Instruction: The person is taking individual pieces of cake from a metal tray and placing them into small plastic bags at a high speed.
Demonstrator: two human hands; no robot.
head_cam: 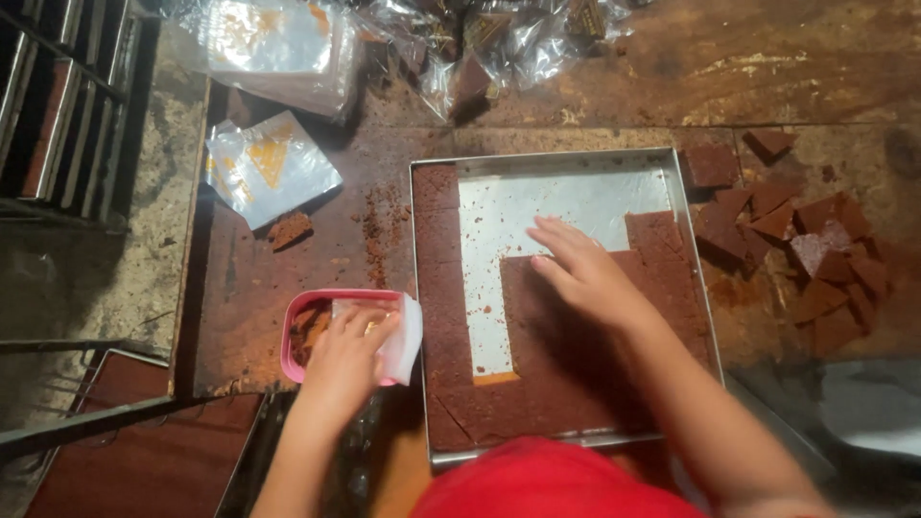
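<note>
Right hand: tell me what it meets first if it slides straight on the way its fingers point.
The right hand points up-left across the brown slab; past its cut edge comes the square metal tray's bare floor, probably.

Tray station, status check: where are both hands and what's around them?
Left hand on white wrapper over pink tub. Right hand flat on brown slab in metal tray. Cut pieces lie right of tray.

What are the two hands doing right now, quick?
Left hand: closed on a small white wrapper over the pink box.
Right hand: open, holding nothing, fingers flat on the brown slab in the metal tray.
</note>
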